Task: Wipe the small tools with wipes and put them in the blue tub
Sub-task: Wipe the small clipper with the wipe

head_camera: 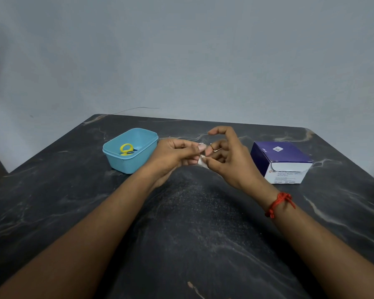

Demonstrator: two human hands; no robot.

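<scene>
Both hands meet above the middle of the dark marble table (192, 223). My left hand (177, 155) pinches a small metal tool (202, 144), of which only a short silver end shows past the fingertips. My right hand (227, 156) pinches a white wipe (201, 162) against the tool, index finger arched above. The blue tub (148, 152) stands just left of my left hand. Inside it lie small scissors with yellow handles (126, 148).
A purple and white box of alcohol swabs (283, 161) stands at the right, its front flap open. A red thread is tied round my right wrist (280, 203). A grey wall rises behind the table's far edge.
</scene>
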